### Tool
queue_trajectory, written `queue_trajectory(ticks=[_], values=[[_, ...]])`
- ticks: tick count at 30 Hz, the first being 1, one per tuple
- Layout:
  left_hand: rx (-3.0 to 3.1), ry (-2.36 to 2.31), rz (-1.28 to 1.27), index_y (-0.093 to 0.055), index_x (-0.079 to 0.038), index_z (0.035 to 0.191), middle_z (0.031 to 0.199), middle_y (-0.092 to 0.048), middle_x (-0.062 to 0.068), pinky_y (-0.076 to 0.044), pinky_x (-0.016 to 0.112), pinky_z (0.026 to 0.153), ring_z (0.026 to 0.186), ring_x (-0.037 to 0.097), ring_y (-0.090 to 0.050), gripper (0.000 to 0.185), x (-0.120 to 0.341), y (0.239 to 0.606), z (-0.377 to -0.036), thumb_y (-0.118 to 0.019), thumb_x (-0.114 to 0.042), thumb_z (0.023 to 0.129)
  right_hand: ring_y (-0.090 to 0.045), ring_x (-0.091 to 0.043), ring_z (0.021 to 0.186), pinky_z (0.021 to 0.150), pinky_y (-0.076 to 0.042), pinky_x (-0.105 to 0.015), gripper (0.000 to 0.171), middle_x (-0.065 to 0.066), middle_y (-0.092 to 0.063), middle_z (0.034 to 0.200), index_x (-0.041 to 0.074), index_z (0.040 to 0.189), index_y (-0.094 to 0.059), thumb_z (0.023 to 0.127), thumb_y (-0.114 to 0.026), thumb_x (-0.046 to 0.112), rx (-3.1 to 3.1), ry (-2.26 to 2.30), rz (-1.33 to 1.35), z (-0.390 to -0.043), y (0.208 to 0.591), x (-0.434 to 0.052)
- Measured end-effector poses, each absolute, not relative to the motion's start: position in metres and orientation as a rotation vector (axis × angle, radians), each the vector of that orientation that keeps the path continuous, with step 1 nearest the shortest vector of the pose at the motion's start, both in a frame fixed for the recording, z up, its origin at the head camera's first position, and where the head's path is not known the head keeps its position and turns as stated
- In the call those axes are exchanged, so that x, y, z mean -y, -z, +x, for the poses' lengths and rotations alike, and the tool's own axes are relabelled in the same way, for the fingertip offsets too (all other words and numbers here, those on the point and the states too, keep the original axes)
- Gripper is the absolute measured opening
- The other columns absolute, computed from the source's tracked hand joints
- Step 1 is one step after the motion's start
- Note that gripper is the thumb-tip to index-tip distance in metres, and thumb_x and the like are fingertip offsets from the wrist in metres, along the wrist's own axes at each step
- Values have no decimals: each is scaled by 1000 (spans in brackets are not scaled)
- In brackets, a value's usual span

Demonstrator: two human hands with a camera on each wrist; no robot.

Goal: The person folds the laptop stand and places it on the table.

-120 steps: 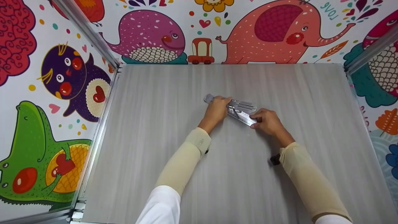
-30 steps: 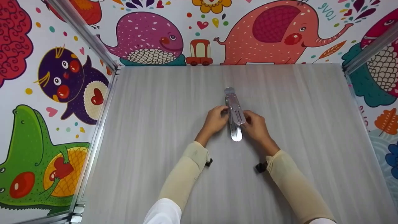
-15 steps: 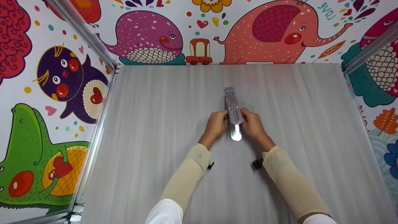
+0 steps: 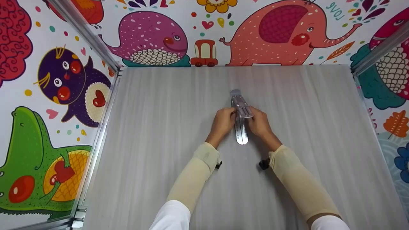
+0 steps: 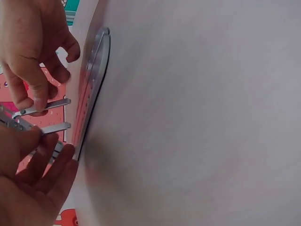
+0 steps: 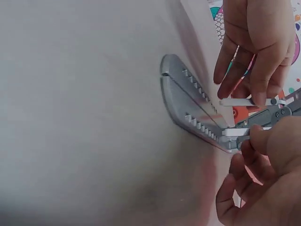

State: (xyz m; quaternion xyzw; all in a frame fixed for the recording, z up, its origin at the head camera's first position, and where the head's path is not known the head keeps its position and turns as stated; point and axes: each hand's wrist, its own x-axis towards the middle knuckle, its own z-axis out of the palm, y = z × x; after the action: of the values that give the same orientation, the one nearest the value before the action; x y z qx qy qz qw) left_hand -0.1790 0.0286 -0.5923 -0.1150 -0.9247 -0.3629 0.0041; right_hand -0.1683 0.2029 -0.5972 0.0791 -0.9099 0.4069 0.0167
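A silver folding stand, like a laptop stand (image 4: 242,135), lies with its long base pointing toward me. Its upper plate (image 4: 241,105) is lifted off the base at the near end. On the stand's left side my left hand (image 4: 223,123) pinches one thin strut (image 5: 55,127) between thumb and finger. Opposite it, my right hand (image 4: 259,124) pinches the matching strut (image 6: 261,132). Both struts hang below the raised plate, their free ends above the base. Rows of small notches (image 6: 200,125) run along the base in the right wrist view.
The grey wood-grain tabletop (image 4: 159,143) spreads around the hands. Metal rails and walls printed with cartoon animals, such as an elephant (image 4: 278,35) and a whale (image 4: 153,36), border it at the back and sides.
Four seconds ago the stand lay slanted, its left part under my left hand; it has since turned toward me. In the last half second its upper plate has tilted higher and both hands moved slightly away.
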Motion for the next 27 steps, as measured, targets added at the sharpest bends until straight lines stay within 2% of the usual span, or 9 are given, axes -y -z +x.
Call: queue_trajectory(ticks=[5, 8, 13, 15, 17, 20, 22, 24, 27], values=[[2886, 1147, -288, -76, -11, 95, 92, -76, 1, -55, 31, 75, 77, 11, -61, 15, -28, 590, -187, -62, -9, 100, -63, -23, 81, 72, -51, -36, 18, -12, -77, 100, 7, 105, -75, 96, -63, -2, 2794, -1280, 122, -178, 593, -199], [2851, 1256, -216, -77, -11, 98, 95, -77, 2, -56, 29, 75, 79, 11, -63, 15, -29, 589, -192, -62, -9, 101, -59, -21, 76, 64, -47, -28, 18, -13, -74, 94, 5, 105, -75, 95, -62, -2, 2777, -1459, -6, -183, 591, -198], [2769, 1698, 104, -79, -10, 111, 104, -77, 4, -57, 26, 78, 89, 11, -69, 19, -30, 585, -197, -64, -12, 99, -65, -13, 85, 74, -55, -24, 25, -4, -71, 98, -4, 121, -67, 102, -53, 5, 2462, -2298, -363, -190, 586, -199], [2633, 2023, 278, -77, -6, 115, 106, -76, 6, -58, 27, 80, 91, 13, -71, 22, -30, 583, -198, -63, -13, 99, -67, -11, 85, 78, -57, -26, 27, 0, -72, 95, -5, 121, -64, 106, -50, 12, 2235, -2593, -500, -193, 584, -199], [2403, 2369, 441, -74, 0, 117, 106, -75, 11, -60, 30, 82, 91, 16, -71, 25, -31, 583, -199, -61, -14, 100, -69, -12, 81, 74, -58, -27, 27, 0, -75, 89, -2, 115, -65, 107, -50, 19, 2076, -2750, -589, -195, 582, -200], [2085, 2703, 567, -69, 7, 120, 109, -73, 17, -60, 35, 87, 92, 19, -71, 29, -31, 583, -200, -61, -13, 100, -71, -13, 76, 69, -59, -27, 21, -1, -76, 82, 2, 104, -69, 103, -60, 21, 2028, -2791, -640, -196, 581, -199], [2016, 2770, 597, -68, 9, 121, 112, -73, 19, -60, 36, 89, 95, 20, -71, 30, -31, 584, -199, -65, -11, 99, -72, -12, 75, 68, -60, -27, 16, -1, -77, 81, 2, 104, -70, 100, -66, 17, 2060, -2761, -667, -196, 582, -198], [2067, 2745, 591, -68, 8, 123, 115, -73, 18, -60, 35, 90, 98, 20, -71, 32, -31, 584, -198, -68, -8, 96, -72, -11, 75, 69, -60, -27, 18, 0, -76, 81, -2, 109, -69, 97, -69, 12, 2097, -2721, -688, -195, 582, -197], [2172, 2671, 571, -69, 8, 121, 116, -73, 18, -60, 34, 87, 100, 22, -73, 32, -30, 586, -197, -72, -5, 93, -71, -9, 77, 69, -59, -26, 34, 3, -74, 85, -5, 124, -63, 95, -71, 11, 2199, -2625, -716, -194, 584, -195]])
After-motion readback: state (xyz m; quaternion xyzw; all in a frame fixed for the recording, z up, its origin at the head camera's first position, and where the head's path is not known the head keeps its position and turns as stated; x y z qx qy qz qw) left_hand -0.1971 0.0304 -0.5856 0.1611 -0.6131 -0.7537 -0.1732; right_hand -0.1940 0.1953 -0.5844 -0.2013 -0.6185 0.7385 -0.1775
